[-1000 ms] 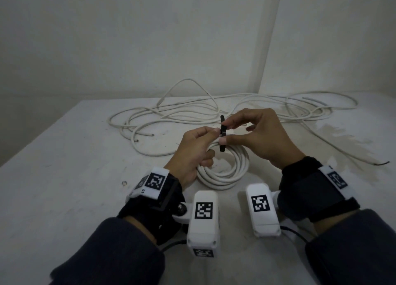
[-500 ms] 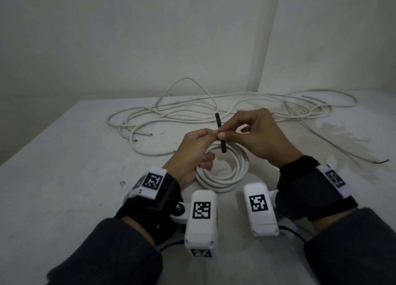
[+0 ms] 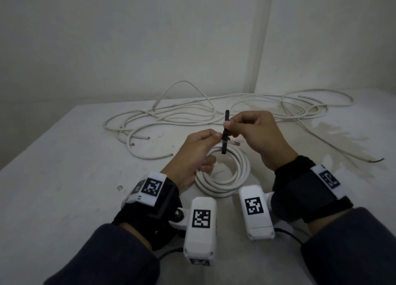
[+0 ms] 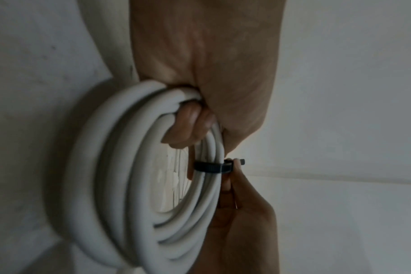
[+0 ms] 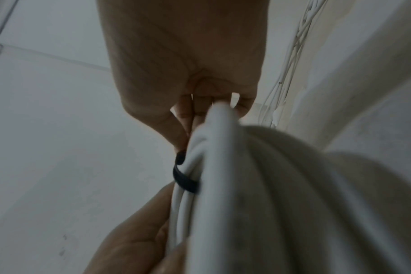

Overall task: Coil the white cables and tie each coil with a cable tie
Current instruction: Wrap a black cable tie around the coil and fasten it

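Two hands at white coil [image 3: 227, 177], left hand [image 3: 192, 154] gripping it, right hand [image 3: 255, 132] fingers pinching black cable tie [image 3: 225, 134] looped round it

dim, soft-focus, blurred wrist views

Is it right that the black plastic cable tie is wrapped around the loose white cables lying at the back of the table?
Not quite. The black plastic cable tie is wrapped around the coiled white cable held between the hands, as the left wrist view shows.

White table [image 3: 64, 177]: loose white cables [image 3: 171, 117] strewn on it.
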A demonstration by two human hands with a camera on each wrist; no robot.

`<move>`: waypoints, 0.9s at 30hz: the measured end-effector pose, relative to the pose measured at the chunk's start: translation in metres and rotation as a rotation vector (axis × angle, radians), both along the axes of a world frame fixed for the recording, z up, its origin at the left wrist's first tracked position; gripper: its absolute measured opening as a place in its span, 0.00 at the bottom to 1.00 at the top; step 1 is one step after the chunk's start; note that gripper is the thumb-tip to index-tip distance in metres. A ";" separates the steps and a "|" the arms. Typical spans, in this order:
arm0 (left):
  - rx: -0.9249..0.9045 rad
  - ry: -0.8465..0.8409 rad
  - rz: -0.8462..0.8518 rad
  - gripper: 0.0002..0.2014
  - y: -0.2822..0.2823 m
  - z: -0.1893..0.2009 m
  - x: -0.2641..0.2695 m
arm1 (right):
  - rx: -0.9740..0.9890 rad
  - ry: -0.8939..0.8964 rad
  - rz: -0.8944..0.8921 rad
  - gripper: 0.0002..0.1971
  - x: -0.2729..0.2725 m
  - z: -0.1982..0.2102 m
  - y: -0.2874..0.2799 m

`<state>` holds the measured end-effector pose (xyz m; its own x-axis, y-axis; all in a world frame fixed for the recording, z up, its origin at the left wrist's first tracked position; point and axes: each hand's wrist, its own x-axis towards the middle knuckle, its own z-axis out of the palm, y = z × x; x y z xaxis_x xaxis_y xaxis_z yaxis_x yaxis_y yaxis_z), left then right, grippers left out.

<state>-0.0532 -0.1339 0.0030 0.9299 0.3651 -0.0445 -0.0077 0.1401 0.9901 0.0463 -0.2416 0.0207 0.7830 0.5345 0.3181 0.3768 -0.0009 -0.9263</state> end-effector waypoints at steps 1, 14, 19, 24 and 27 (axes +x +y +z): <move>0.007 0.005 -0.005 0.10 -0.001 0.001 0.000 | 0.011 0.003 -0.028 0.10 0.001 -0.001 0.000; 0.213 0.033 -0.038 0.17 -0.005 0.000 0.002 | 0.054 0.023 -0.150 0.09 0.005 -0.007 0.000; 0.220 0.018 -0.010 0.18 -0.003 -0.004 0.000 | 0.046 0.020 -0.108 0.08 0.001 -0.005 0.001; 0.240 -0.051 0.049 0.14 -0.002 -0.006 -0.001 | 0.069 0.058 -0.032 0.08 -0.004 -0.001 0.000; 0.204 -0.090 0.106 0.11 -0.001 -0.005 -0.002 | 0.058 0.116 0.039 0.08 -0.007 0.003 -0.001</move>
